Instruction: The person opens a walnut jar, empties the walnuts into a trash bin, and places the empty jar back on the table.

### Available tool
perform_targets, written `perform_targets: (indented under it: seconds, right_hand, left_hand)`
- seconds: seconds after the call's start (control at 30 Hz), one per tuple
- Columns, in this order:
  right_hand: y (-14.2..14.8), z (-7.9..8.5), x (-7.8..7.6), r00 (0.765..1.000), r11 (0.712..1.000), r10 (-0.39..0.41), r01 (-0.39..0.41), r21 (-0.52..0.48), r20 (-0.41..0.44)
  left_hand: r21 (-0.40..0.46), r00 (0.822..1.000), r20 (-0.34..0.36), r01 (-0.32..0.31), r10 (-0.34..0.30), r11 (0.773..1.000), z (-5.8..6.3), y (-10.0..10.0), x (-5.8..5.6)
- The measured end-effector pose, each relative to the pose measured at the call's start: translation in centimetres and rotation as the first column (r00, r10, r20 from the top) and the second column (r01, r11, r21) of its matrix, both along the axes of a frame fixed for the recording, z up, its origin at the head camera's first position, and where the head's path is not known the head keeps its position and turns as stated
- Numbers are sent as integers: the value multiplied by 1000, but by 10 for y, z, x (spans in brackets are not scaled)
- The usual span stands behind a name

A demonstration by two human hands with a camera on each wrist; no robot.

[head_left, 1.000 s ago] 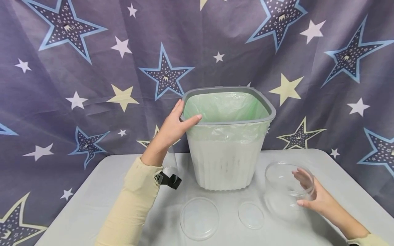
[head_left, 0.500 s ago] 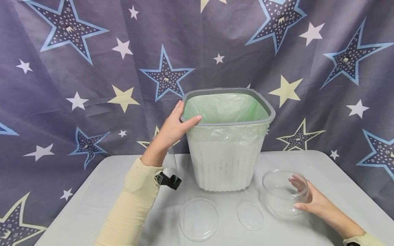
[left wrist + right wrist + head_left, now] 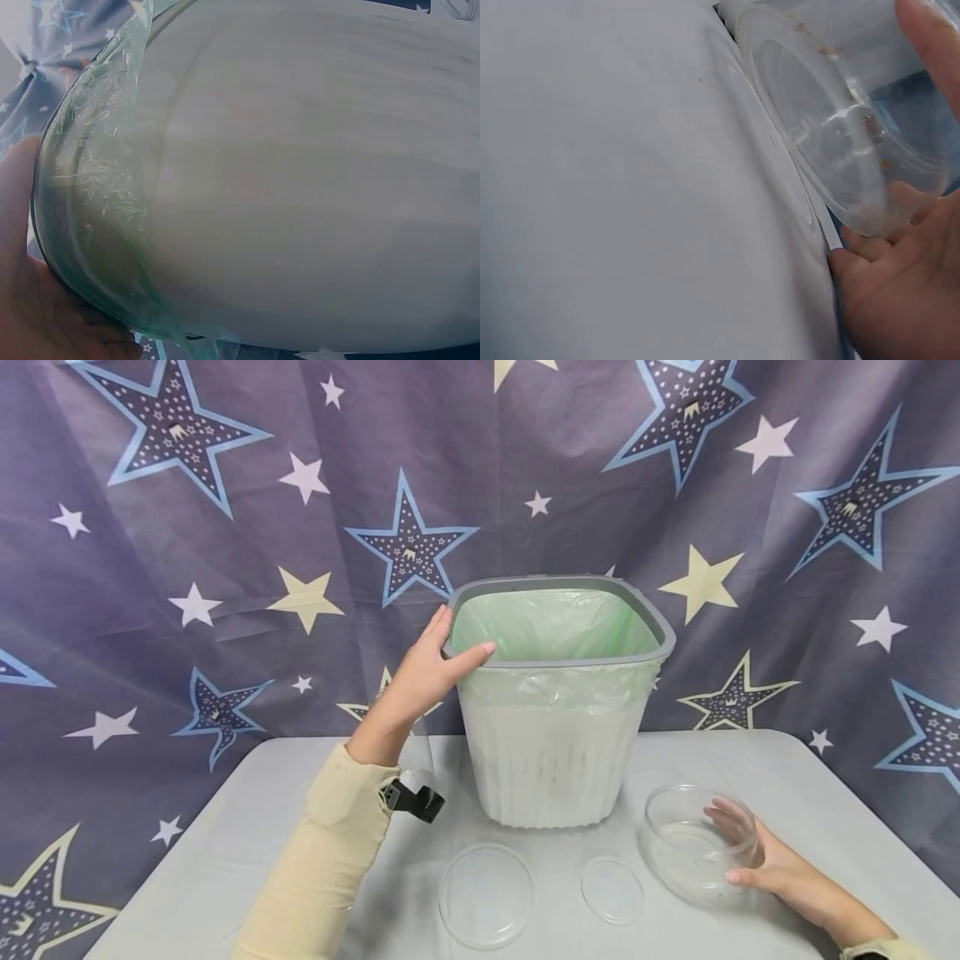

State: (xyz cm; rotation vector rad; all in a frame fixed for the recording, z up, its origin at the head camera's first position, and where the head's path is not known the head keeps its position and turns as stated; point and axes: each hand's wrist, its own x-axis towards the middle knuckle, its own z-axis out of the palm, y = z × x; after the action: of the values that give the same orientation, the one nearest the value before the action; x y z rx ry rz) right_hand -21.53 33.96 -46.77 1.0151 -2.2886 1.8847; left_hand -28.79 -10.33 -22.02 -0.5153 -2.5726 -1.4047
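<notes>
A white trash bin (image 3: pixel 551 752) with a grey rim (image 3: pixel 573 658) and a green plastic liner (image 3: pixel 555 618) stands upright on the table. My left hand (image 3: pixel 427 668) grips its left rim, thumb laid over the top edge and the other fingers along the outside. In the left wrist view the crinkled liner (image 3: pixel 105 157) hangs over the bin's wall (image 3: pixel 300 180). On the right, my right hand (image 3: pixel 772 864) holds a clear round container (image 3: pixel 693 860) by its side, thumb in front and fingers behind. Brownish specks show on the container (image 3: pixel 810 112) in the right wrist view, its base close over the tabletop.
Two clear round discs, a larger one (image 3: pixel 487 896) and a smaller one (image 3: pixel 612 890), lie flat in front of the bin. Another clear vessel (image 3: pixel 417 779) is partly hidden behind my left wrist. A star-patterned curtain (image 3: pixel 225 635) hangs behind the grey-covered table (image 3: pixel 202 868).
My right hand has lowered the clear round container towards the tabletop, and its tilt has lessened. My left hand keeps its grip on the bin's rim.
</notes>
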Motion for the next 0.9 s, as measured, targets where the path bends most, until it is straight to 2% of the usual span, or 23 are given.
perform_targets:
  seconds: [0.47, 0.67, 0.9]
  right_hand:
    - [-6, 5, -1, 1000, 994, 7, -7, 106, -2]
    - [-5, 7, 1, 997, 993, 48, -54, 106, 60]
    - [-4, 8, 2, 994, 994, 36, -46, 103, 100]
  left_hand:
    - [-2, 1000, -14, -3, 3, 1000, 0, 0, 1]
    - [-15, 1000, -16, -7, 6, 1000, 0, 0, 1]
    - [-14, 1000, -26, -7, 7, 1000, 0, 1, 1]
